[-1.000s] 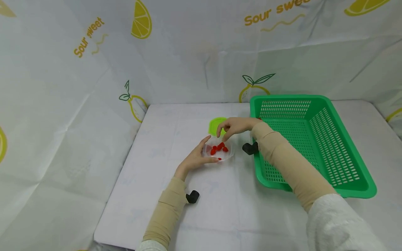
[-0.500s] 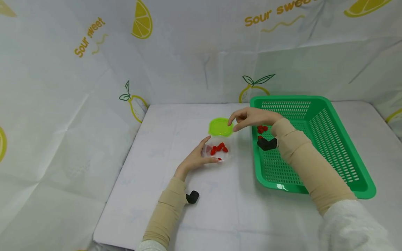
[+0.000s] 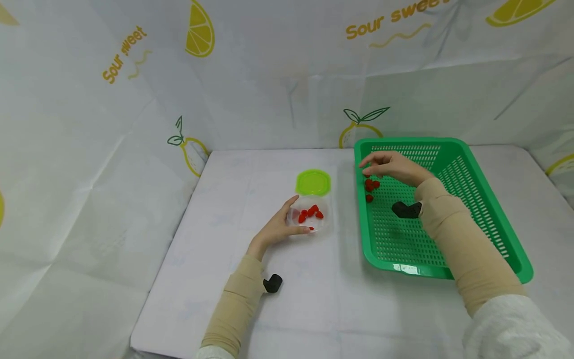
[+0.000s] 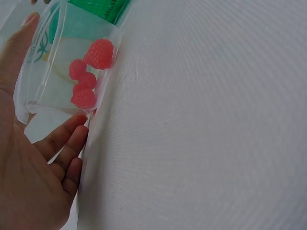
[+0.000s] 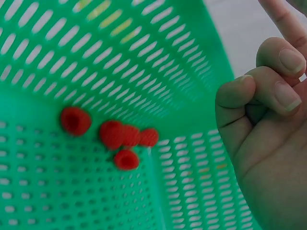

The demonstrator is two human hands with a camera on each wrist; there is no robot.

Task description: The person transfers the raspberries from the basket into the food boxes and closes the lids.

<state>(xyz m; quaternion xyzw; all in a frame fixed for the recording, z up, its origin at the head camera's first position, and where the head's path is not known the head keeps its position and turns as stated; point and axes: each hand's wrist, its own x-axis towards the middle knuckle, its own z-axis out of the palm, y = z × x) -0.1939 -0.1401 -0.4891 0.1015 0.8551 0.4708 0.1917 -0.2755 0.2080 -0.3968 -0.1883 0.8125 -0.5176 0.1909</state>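
Note:
On the table, a clear plastic tub (image 3: 325, 223) holds several red raspberries (image 3: 311, 212). My left hand (image 3: 277, 230) grips the tub's near left side, thumb on one side and fingers round the other. In the left wrist view the raspberries (image 4: 99, 54) show through its wall. Over the back left of a green basket (image 3: 367, 239) is my right hand (image 3: 396, 167), index finger and thumb apart and nothing between them. Several raspberries (image 3: 369, 185) lie below it on the basket floor along the left wall. The right wrist view shows the other fingers (image 5: 235, 93) bent.
A lime-green lid (image 3: 313, 182) lies flat just behind the tub. The basket's slotted walls rise to the right of the tub, with a gap of white table (image 3: 345, 249) between. Hanging sheets printed with lemons (image 3: 287, 89) stand behind and to the left of the table.
My right hand has moved right, from above the tub to over the basket, uncovering the lid and the basket's raspberries. My left hand and the tub have stayed put.

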